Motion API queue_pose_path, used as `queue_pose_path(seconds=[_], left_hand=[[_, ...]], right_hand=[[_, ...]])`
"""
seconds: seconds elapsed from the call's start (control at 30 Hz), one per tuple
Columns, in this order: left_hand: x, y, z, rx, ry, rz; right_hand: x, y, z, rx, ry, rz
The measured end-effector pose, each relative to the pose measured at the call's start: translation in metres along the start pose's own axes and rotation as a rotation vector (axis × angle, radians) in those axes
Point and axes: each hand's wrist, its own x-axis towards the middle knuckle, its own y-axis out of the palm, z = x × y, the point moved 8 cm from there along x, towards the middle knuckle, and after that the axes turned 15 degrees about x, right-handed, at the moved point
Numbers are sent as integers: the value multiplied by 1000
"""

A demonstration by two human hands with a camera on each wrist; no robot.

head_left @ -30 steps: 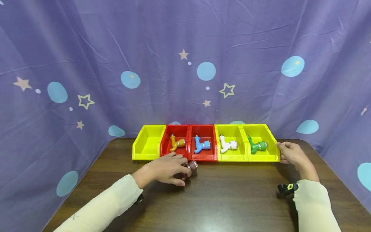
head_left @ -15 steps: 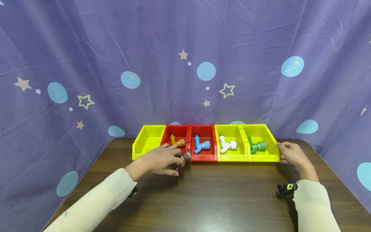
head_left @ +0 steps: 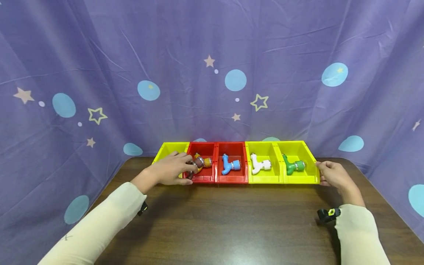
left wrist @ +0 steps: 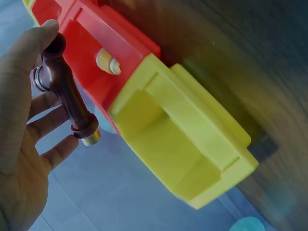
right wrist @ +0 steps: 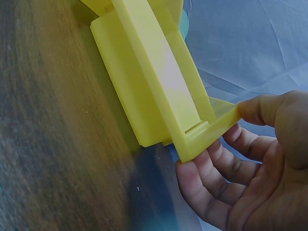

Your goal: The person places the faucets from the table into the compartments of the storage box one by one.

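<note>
My left hand holds a dark brown tap between thumb and fingers, above the left end of the bin row. In the left wrist view the tap's threaded brass end points away from the thumb, and the leftmost yellow bin holds nothing. My right hand grips the side wall of the rightmost yellow bin, thumb on the rim and fingers against its outside. A yellow tap lies in the left red bin, partly hidden behind the brown one.
A blue tap lies in the other red bin. Further right, a white tap and a green tap each lie in a yellow bin. The bins stand in a row on the wooden table, before a purple curtain.
My left hand has carried the brown tap up from the table before the red bins, leftward and back to above the bins. My right hand has stayed on the rightmost bin.
</note>
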Motion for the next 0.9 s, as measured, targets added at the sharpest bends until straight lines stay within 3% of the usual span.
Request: queue_pose_path(seconds=[0.27, 0.53, 0.9], left_hand=[[-8, 5, 20, 4, -64, 8], [-18, 5, 34, 39, -92, -16], [-39, 28, 58, 12, -158, -12]], right_hand=[[0, 0, 0, 3, 5, -1], [1, 0, -1, 8, 16, -7], [1, -1, -1, 13, 6, 0]])
